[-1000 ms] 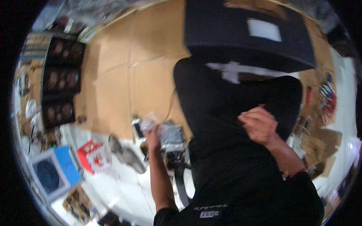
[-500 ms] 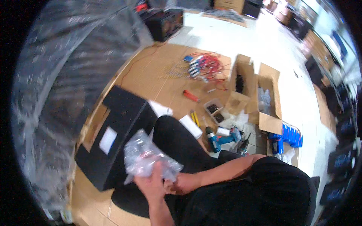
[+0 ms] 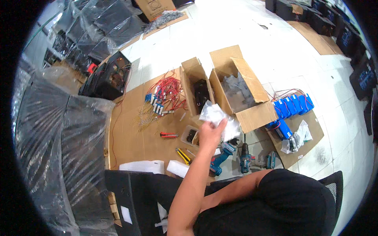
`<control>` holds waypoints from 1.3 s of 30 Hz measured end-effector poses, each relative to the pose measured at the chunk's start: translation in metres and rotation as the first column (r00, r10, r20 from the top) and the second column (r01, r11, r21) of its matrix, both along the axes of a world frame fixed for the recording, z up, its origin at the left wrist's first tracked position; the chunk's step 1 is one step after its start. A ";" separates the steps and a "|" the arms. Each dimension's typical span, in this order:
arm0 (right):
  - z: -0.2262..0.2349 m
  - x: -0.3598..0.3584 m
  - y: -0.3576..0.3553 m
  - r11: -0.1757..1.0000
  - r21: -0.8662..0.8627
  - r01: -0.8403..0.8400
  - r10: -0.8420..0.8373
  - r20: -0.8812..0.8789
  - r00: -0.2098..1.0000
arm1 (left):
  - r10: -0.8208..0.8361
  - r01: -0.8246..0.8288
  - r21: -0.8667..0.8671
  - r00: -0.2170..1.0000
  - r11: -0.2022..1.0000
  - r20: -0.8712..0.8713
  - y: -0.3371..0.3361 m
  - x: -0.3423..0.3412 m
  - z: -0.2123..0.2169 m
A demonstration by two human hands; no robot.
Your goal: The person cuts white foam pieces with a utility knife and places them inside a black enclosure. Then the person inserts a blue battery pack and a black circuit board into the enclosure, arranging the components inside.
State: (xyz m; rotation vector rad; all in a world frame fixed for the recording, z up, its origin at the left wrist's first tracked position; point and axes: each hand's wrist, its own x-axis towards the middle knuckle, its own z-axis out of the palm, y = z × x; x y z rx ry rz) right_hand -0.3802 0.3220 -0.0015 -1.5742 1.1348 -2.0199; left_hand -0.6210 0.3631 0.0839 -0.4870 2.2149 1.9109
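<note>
My left hand [image 3: 212,135] is closed on a crumpled clear plastic bag [image 3: 220,120], thumb on top. The arm reaches out so that the bag hangs over the near ends of two open cardboard boxes. Inside the right box [image 3: 260,86] lie grey, plastic-looking pieces [image 3: 238,90]; the left box [image 3: 183,84] has dark items [image 3: 201,92] in it. My right forearm [image 3: 232,192] runs leftward behind the left forearm, which hides the right hand. Close to my legs stands a black box [image 3: 118,183] with a white label [image 3: 126,214].
Cordless drills [image 3: 245,157], a yellow-black tool [image 3: 183,156], a red cutter [image 3: 169,135] and a small parts tray [image 3: 186,135] lie ahead. Red wires [image 3: 171,88] spread left; blue battery packs [image 3: 291,105] sit right. Plastic-wrapped stacks [image 3: 43,149] line the left side.
My left hand has carried the plastic bag from above the black box, forward and right to the cardboard boxes. The head view has swung right, and my right hand has become hidden.
</note>
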 end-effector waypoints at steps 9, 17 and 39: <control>-0.004 -0.017 0.013 0.978 -0.118 0.172 -0.162 0.090 0.983 | -0.156 0.115 -0.405 0.985 0.907 -0.068 0.000 0.001 0.010; -0.018 -0.023 0.009 0.958 0.159 -0.239 0.215 0.150 0.965 | -0.072 0.035 -0.670 0.997 0.742 -0.029 -0.091 0.197 0.148; 0.237 -0.006 -0.158 0.770 0.496 -0.402 0.632 -0.501 0.591 | 0.902 -0.913 -0.018 0.405 0.407 -0.150 -0.198 0.559 0.140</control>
